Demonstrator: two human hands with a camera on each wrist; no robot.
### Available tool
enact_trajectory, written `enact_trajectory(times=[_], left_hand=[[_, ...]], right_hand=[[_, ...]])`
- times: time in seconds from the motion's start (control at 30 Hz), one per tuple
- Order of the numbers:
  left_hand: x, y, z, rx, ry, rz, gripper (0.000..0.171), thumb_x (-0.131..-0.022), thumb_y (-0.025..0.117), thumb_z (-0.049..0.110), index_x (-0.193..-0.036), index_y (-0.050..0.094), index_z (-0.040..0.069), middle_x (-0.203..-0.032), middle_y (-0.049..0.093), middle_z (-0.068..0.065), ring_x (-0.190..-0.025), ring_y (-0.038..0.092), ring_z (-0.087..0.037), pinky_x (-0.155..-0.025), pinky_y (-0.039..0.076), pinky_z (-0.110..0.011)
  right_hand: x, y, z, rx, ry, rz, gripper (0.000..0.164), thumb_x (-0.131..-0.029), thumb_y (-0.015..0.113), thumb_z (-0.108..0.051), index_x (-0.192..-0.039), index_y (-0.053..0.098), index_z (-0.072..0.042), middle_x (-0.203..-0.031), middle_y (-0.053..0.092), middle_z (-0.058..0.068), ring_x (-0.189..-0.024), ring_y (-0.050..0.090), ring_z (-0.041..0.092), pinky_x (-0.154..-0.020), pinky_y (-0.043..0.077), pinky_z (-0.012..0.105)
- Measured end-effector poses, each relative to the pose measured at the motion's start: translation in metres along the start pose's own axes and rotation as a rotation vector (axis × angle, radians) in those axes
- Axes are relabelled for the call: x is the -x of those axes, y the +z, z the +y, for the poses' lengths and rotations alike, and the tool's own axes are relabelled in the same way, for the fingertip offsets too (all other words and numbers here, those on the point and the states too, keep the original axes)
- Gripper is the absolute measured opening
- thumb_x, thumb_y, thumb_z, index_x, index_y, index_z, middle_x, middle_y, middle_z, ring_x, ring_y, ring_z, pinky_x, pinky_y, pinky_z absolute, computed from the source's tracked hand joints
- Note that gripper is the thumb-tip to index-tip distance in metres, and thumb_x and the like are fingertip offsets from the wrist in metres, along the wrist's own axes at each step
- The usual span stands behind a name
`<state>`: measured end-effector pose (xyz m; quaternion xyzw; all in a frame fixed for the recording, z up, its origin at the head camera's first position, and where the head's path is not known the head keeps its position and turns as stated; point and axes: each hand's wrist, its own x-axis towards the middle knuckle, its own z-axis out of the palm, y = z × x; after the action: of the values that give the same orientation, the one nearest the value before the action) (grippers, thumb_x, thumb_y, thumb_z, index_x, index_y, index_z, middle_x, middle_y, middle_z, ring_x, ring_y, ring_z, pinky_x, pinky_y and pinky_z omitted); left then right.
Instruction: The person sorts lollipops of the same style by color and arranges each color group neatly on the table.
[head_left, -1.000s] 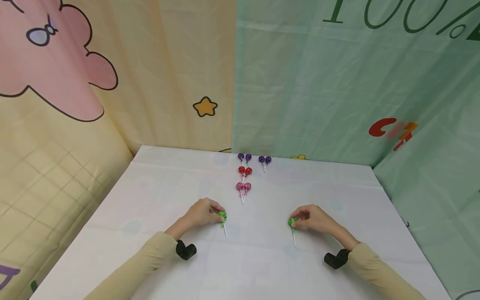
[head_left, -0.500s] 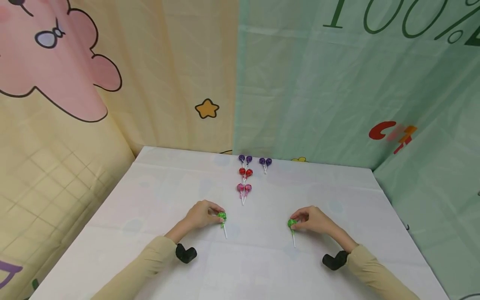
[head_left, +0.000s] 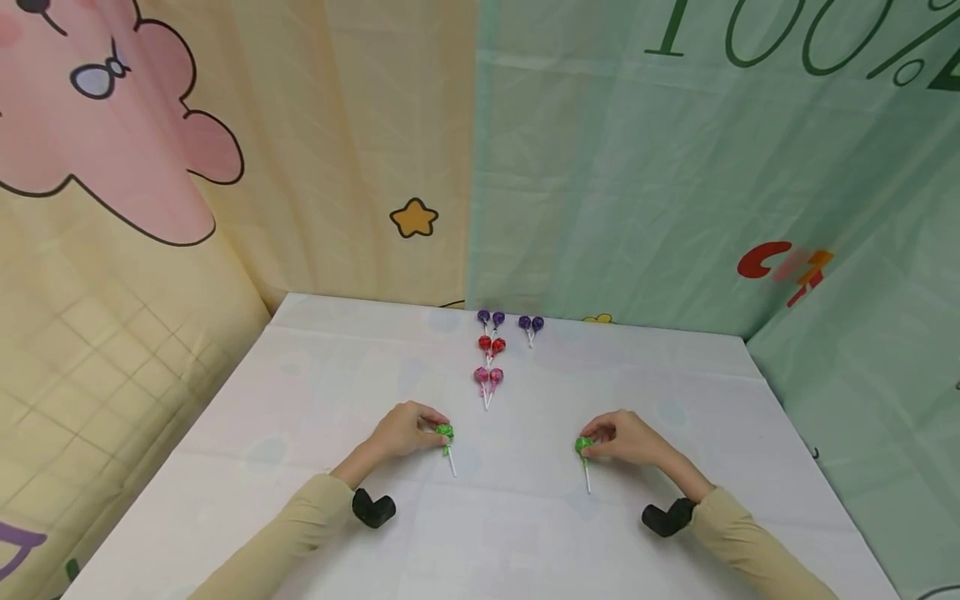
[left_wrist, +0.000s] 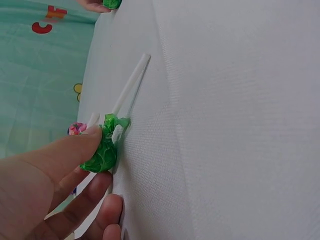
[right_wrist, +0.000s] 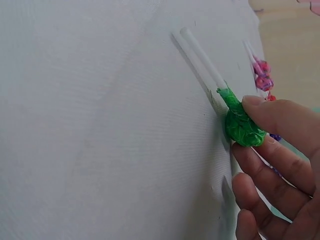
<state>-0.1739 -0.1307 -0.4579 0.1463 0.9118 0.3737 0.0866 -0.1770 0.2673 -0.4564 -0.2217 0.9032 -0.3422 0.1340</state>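
My left hand (head_left: 401, 429) pinches a green-wrapped lollipop (left_wrist: 102, 152) by its head, between thumb and fingers. Its white stick points toward the front of the table, close over the cloth. Farther right, my right hand (head_left: 630, 437) pinches another green lollipop (right_wrist: 245, 125) the same way, its stick also pointing frontward. Between and beyond the hands lie lollipops in pairs, sticks together: a pink pair (head_left: 488, 377), a red pair (head_left: 491, 344) behind it, and a purple pair (head_left: 491, 318) at the back. One more purple pair (head_left: 531, 323) lies to their right.
A white cloth covers the table (head_left: 510, 533). Printed curtains, a yellow one (head_left: 337, 167) and a green one (head_left: 600, 183), hang right behind its back edge. Black wrist-worn cameras (head_left: 373, 508) sit beneath both forearms, low over the cloth.
The head view has tilted slightly, shifting the scene a little. Both hands stay in nearly the same spots, each still pinching its green lollipop; the other lollipops lie unmoved.
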Motion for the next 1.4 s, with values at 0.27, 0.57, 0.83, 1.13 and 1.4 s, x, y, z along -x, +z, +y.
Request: enact_trajectory(times=[0.27, 0.57, 0.83, 1.13, 1.4], left_hand=[[-0.002, 0.0, 0.0, -0.001, 0.019, 0.013, 0.025, -0.075, 0.082, 0.024, -0.097, 0.076, 0.014, -0.087, 0.071, 0.004, -0.072, 0.056, -0.005, -0.063, 0.042, -0.022], [-0.014, 0.002, 0.006, 0.005, -0.017, 0.015, 0.027, -0.074, 0.082, 0.024, -0.099, 0.076, 0.014, -0.09, 0.071, 0.004, -0.076, 0.059, -0.006, -0.068, 0.045, -0.024], [-0.031, 0.002, 0.015, 0.049, -0.014, 0.03, 0.027, -0.074, 0.083, 0.022, -0.098, 0.076, 0.014, -0.085, 0.07, 0.004, -0.074, 0.058, -0.008, -0.068, 0.045, -0.025], [-0.048, 0.01, 0.021, 0.089, -0.01, 0.021, 0.027, -0.073, 0.084, 0.022, -0.098, 0.076, 0.014, -0.083, 0.069, 0.003, -0.073, 0.058, -0.008, -0.068, 0.044, -0.024], [-0.057, 0.014, 0.027, 0.113, -0.033, 0.027, 0.028, -0.075, 0.082, 0.022, -0.101, 0.076, 0.014, -0.087, 0.07, 0.001, -0.076, 0.061, -0.009, -0.066, 0.046, -0.023]], right_hand=[[-0.014, 0.001, -0.001, 0.006, 0.014, 0.036, 0.027, -0.079, 0.078, -0.032, -0.098, 0.074, -0.013, -0.079, 0.066, -0.004, -0.068, 0.051, 0.004, -0.059, 0.042, 0.021], [-0.036, 0.009, -0.014, -0.009, 0.048, 0.052, 0.03, -0.079, 0.078, -0.034, -0.1, 0.073, -0.013, -0.088, 0.07, -0.002, -0.071, 0.055, 0.009, -0.061, 0.044, 0.023], [-0.063, 0.017, -0.028, -0.003, 0.065, 0.083, 0.03, -0.078, 0.079, -0.032, -0.099, 0.074, -0.011, -0.088, 0.071, 0.0, -0.072, 0.055, 0.011, -0.061, 0.044, 0.025], [-0.088, 0.025, -0.046, -0.042, 0.093, 0.107, 0.031, -0.077, 0.079, -0.029, -0.099, 0.074, -0.008, -0.089, 0.072, 0.003, -0.071, 0.056, 0.012, -0.06, 0.044, 0.027], [-0.101, 0.04, -0.056, -0.039, 0.07, 0.141, 0.029, -0.077, 0.08, -0.03, -0.097, 0.075, -0.009, -0.088, 0.073, 0.002, -0.07, 0.057, 0.01, -0.061, 0.045, 0.025]])
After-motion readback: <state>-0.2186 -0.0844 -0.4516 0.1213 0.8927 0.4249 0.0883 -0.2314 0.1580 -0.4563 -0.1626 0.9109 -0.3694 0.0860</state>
